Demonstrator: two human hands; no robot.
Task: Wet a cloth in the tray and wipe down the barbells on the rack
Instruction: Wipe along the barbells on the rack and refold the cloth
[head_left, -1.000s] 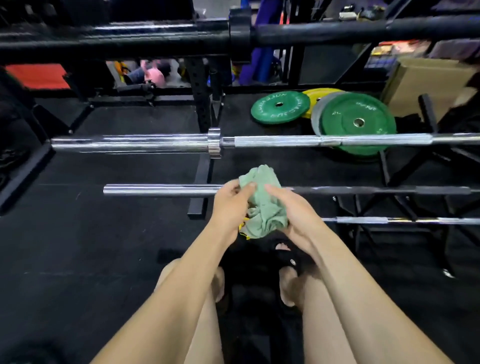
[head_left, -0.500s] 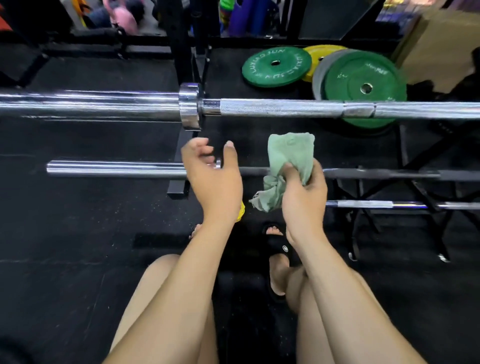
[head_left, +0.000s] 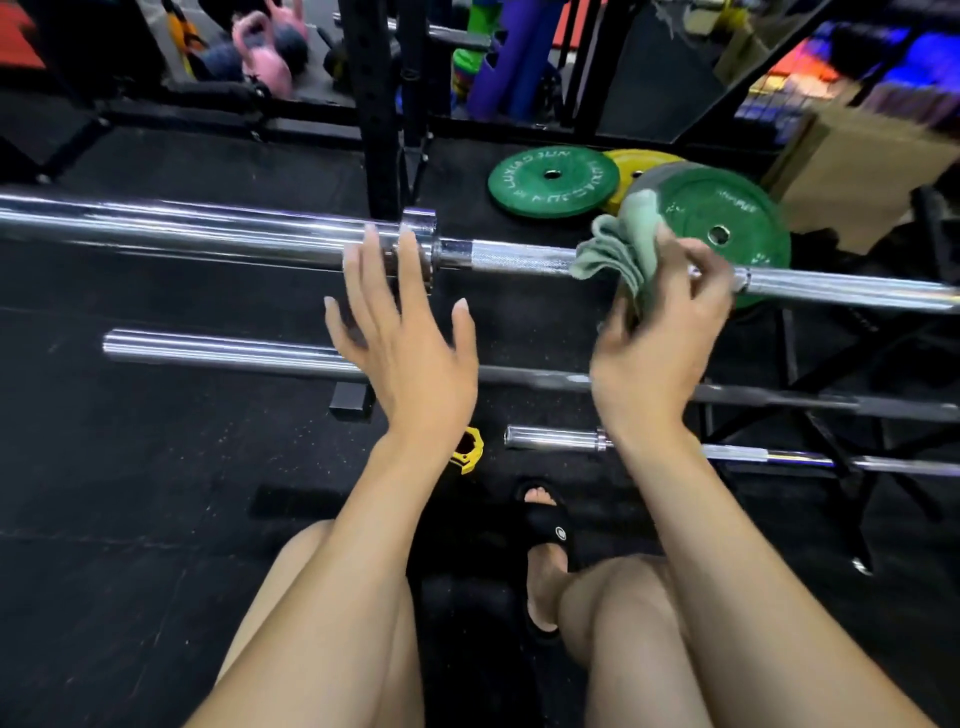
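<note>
A chrome barbell runs across the rack at hand height, its collar near the middle. My right hand grips a crumpled green cloth and holds it against the knurled shaft to the right of the collar. My left hand is spread with straight fingers just in front of the collar, holding nothing. A second barbell lies lower on the rack, and a third barbell sits below that. No tray is in view.
Green weight plates and a yellow one lie on the black floor behind the bars. A black rack upright stands behind the collar. A yellow clip lies on the floor by my sandalled foot. A cardboard box sits far right.
My right hand has lifted the green cloth from the second barbell up to the top chrome bar. My left hand let go of the cloth, rose and spread its fingers near the collar.
</note>
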